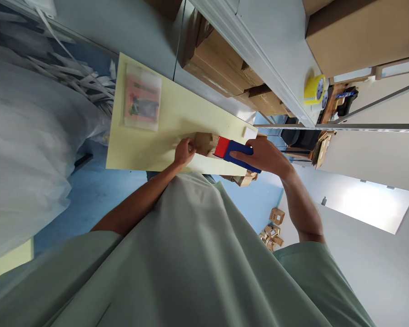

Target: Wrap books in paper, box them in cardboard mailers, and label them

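A small brown cardboard box lies on a pale yellow table. My left hand is closed on the box's near left end and holds it. My right hand grips a red and blue tape dispenser, whose red end presses against the box's right side.
A clear bag with a pink printed sheet lies at the table's far left. White plastic sheeting is heaped to the left. Cardboard boxes sit under a grey shelf, which carries a yellow tape roll. Small boxes lie on the blue floor.
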`<control>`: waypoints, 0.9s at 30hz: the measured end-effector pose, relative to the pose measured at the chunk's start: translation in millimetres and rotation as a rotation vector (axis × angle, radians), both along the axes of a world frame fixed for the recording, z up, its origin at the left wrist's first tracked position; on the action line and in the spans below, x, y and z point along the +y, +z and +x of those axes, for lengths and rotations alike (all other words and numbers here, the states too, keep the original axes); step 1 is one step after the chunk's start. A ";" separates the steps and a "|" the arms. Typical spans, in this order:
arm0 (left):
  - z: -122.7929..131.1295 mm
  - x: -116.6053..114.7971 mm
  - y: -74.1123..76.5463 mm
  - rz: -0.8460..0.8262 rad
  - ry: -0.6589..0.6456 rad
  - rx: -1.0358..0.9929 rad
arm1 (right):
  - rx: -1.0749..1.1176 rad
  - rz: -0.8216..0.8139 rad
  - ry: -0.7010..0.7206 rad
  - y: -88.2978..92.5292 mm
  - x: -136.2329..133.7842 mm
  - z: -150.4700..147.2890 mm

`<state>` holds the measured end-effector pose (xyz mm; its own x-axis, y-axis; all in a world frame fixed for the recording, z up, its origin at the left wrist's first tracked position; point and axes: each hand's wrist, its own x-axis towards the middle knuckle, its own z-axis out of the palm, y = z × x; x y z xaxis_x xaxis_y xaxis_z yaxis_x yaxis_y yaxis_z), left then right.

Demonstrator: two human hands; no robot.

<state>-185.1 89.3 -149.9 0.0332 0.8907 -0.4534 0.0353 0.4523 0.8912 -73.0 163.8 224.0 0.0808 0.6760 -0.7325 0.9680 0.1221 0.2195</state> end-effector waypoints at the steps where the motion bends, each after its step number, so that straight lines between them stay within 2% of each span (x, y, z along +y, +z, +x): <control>1: -2.6 -2.3 -1.7 -0.018 -0.007 0.005 | 0.006 0.003 0.013 0.5 0.6 0.2; 5: -12.2 -11.5 3.6 -0.026 0.011 -0.039 | 0.000 -0.003 0.046 0.1 1.3 2.3; 10: -8.0 -15.8 29.4 0.268 0.006 -0.121 | -0.012 -0.022 0.043 -3.8 -0.9 2.9; 13: 2.0 -11.9 37.1 0.328 -0.023 -0.131 | -0.030 -0.039 0.031 -4.0 -1.9 0.6; 21: 16.1 -5.8 31.0 0.281 -0.029 -0.110 | -0.046 -0.035 -0.002 -5.3 -6.6 1.5; 27: 17.7 -9.3 22.5 0.336 -0.079 -0.041 | -0.032 -0.039 -0.013 -6.0 -9.1 3.4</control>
<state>-167.4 80.0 -127.4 0.1205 0.9839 -0.1317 0.0195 0.1303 0.9913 -69.6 154.6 218.0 0.1128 0.6459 -0.7550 0.9621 0.1188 0.2454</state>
